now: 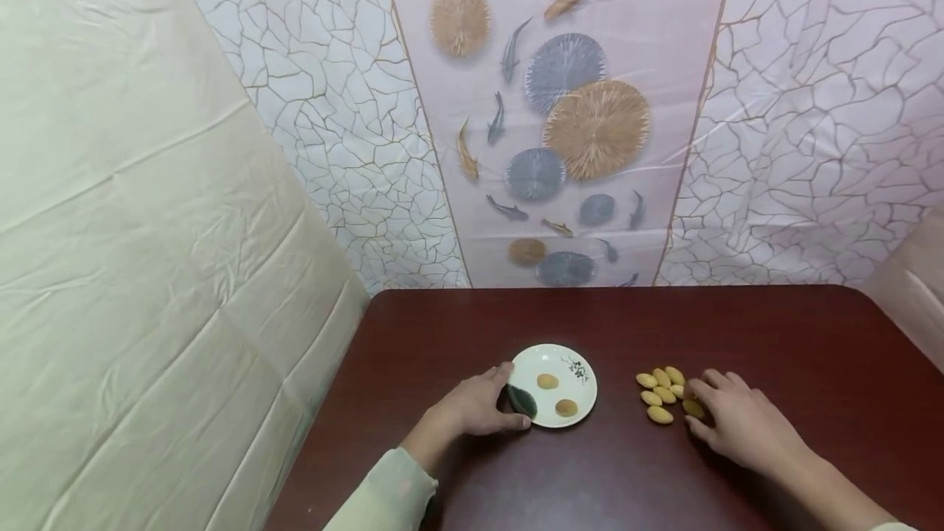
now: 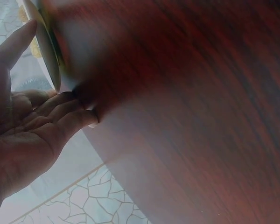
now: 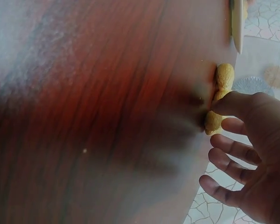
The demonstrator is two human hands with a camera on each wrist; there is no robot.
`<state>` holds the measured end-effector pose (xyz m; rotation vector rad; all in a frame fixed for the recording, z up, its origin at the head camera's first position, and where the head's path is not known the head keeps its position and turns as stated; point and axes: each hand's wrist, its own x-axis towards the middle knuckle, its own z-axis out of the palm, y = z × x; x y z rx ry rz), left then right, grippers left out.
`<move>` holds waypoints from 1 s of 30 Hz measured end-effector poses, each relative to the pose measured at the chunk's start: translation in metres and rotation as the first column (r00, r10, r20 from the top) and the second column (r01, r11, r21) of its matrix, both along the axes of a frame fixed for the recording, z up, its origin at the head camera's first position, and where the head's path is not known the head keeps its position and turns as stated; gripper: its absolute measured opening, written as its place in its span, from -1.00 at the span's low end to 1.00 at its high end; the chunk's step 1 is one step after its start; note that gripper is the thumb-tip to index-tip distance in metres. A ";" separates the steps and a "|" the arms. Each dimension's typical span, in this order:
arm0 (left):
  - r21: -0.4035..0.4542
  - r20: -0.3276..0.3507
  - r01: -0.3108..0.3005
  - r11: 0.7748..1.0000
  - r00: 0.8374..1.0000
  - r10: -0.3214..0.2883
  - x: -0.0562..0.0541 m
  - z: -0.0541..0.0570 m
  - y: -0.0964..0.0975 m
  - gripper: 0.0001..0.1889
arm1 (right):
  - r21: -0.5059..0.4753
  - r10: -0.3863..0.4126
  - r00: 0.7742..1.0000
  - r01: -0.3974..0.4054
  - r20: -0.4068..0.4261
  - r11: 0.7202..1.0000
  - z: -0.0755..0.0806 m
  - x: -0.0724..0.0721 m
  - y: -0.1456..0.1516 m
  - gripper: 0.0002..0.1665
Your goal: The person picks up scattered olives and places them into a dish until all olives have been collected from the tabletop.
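My left hand (image 1: 475, 401) rests at the left rim of a small white plate (image 1: 546, 359), thumb and forefinger spread along its edge. The plate has a dark green patch and a flower print. Two tan oval nuts (image 1: 566, 408) lie on it, apart from each other. To the right, my right hand (image 1: 745, 420) reaches over a loose cluster of yellowish, rough-shelled oval nuts (image 1: 661, 379). One shaded nut (image 1: 693, 408) sits in the gap between its thumb and forefinger. In the right wrist view, the thumb overlaps nuts (image 3: 225, 74) while the other fingers are spread.
Everything stands on a dark reddish-brown table (image 1: 590, 482). A patterned cloth backdrop (image 1: 354, 129) hangs behind its far edge, with a pale fabric wall (image 1: 147, 228) on the left.
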<state>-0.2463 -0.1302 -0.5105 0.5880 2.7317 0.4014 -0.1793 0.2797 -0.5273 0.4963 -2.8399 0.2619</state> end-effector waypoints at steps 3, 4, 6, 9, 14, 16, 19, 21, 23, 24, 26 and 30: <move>0.004 -0.002 -0.003 1.000 1.000 0.003 0.001 0.001 0.000 0.16 | 0.003 0.001 1.000 -0.001 -0.028 1.000 -0.002 0.000 0.000 -0.61; 0.003 -0.001 -0.005 1.000 1.000 0.005 0.001 0.002 0.000 0.16 | 0.006 0.003 0.999 -0.003 -0.037 1.000 -0.002 -0.001 0.000 -0.61; 0.000 0.000 -0.010 1.000 1.000 0.010 0.001 0.002 0.000 0.16 | 0.012 0.012 0.999 -0.011 -0.047 1.000 -0.003 -0.002 0.000 -0.62; -0.002 0.003 -0.013 1.000 1.000 0.013 0.002 0.003 0.000 0.15 | 0.020 0.023 0.998 -0.022 -0.059 1.000 -0.004 -0.004 0.000 -0.62; -0.007 -0.001 -0.010 1.000 1.000 0.010 0.003 0.004 0.000 0.15 | 0.020 0.031 0.997 -0.029 -0.077 0.999 -0.006 -0.004 0.001 -0.61; -0.009 -0.004 -0.008 1.000 1.000 0.008 0.003 0.004 0.000 0.15 | 0.019 0.034 0.996 -0.033 -0.084 0.999 -0.006 -0.004 0.001 -0.61; -0.012 -0.007 -0.005 1.000 1.000 0.005 0.002 0.005 0.000 0.15 | 0.019 0.035 0.995 -0.034 -0.090 0.999 -0.005 -0.004 0.001 -0.62; -0.010 -0.004 -0.006 1.000 1.000 0.006 0.002 0.005 0.000 0.15 | 0.018 0.033 0.996 -0.032 -0.084 0.999 -0.004 -0.004 0.000 -0.62; -0.009 -0.003 -0.006 1.000 1.000 0.006 0.002 0.005 0.000 0.15 | 0.017 0.030 0.997 -0.029 -0.072 0.999 -0.002 -0.004 0.000 -0.63; -0.008 -0.003 -0.006 1.000 1.000 0.006 0.002 0.004 0.000 0.15 | 0.016 0.028 0.997 -0.027 -0.066 1.000 -0.002 -0.004 -0.001 -0.63; -0.007 -0.003 -0.004 1.000 1.000 0.004 0.003 0.004 0.000 0.16 | 0.013 0.025 0.998 -0.024 -0.057 1.000 0.000 -0.003 -0.001 -0.63; -0.005 -0.004 -0.004 1.000 1.000 0.004 0.003 0.005 0.001 0.16 | 0.008 0.020 0.999 -0.020 -0.047 1.000 0.002 -0.001 -0.003 -0.63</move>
